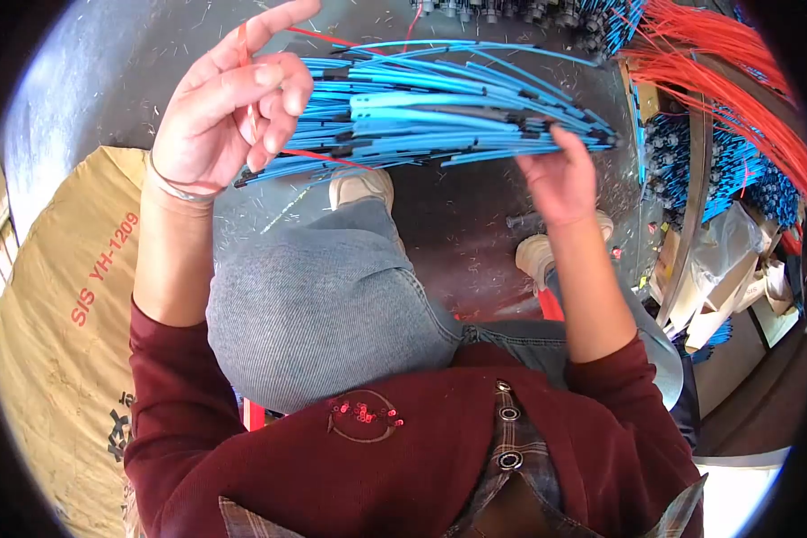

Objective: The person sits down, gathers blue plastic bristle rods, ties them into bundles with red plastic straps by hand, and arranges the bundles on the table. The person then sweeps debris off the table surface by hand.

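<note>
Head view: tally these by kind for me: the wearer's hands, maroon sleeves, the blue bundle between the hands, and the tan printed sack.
Hands: 2 (left hand, right hand)
Maroon sleeves: 2 (left sleeve, right sleeve)
Blue bundle: 1
Tan printed sack: 1
Total: 6

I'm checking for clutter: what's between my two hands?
Mainly the blue bundle, in the head view. It spans the stretch from the left hand to the right hand.
</note>
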A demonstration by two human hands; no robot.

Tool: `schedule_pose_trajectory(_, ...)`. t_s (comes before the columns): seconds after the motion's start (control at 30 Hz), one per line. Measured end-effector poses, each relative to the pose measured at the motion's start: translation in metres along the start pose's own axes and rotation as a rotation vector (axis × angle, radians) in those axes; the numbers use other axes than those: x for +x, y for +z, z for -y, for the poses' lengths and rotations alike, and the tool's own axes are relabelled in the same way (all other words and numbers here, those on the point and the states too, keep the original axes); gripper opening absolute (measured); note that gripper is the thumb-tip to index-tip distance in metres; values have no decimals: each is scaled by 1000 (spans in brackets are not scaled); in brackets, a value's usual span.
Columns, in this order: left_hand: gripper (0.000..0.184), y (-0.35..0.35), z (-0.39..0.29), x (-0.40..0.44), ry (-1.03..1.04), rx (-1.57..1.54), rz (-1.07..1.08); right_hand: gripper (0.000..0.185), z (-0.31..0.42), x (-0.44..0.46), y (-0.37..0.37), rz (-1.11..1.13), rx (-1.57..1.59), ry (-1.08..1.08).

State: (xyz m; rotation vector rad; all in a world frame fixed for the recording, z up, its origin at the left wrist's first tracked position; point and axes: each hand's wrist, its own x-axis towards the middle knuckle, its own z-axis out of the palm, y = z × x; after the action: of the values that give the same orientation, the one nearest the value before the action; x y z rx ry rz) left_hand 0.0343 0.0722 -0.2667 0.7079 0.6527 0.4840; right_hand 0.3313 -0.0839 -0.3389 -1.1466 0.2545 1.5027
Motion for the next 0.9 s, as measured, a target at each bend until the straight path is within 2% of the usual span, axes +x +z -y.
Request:
schedule_pose_trajectory(0.1,66,14,-3,2,-17,15,-19,28,-28,-13,12,69,27,38)
schedule_pose_trajectory(0.2,65,29,-7,2,-105,177,-50,31,-49,-15,15,110,34,-10)
schedule_pose_trajectory(0.33,64,27,-13,-7,-261,287,87,30,-28,5,-1,171,-22,-79)
schedule_pose_trajectory(0.4,63,6,-5,-13,-278,201,101,29,-7,13,0,112,-27,-69)
schedule_pose_trajectory(0.47,64,-13,-2,-13,-323,123,115,30,10,19,-2,153,-55,-33)
schedule_pose_trajectory(0.5,65,-15,-1,-13,-332,59,32,31,16,23,-5,167,-75,-18)
schedule_pose_trajectory(0.63,58,-48,19,-11,-85,-129,130,30,37,26,-18,186,-171,-65)
schedule_pose_trajectory(0.73,60,-59,13,-14,-67,-45,93,35,59,32,-38,239,-126,-112)
schedule_pose_trajectory(0.77,60,-58,9,-17,-106,-156,143,35,60,31,-38,223,-92,-134)
schedule_pose_trajectory(0.87,70,-40,3,-27,-112,-157,72,36,48,27,-34,87,-33,-95)
schedule_pose_trajectory(0.9,71,-31,2,-30,-134,-193,82,36,40,25,-34,147,-2,-47)
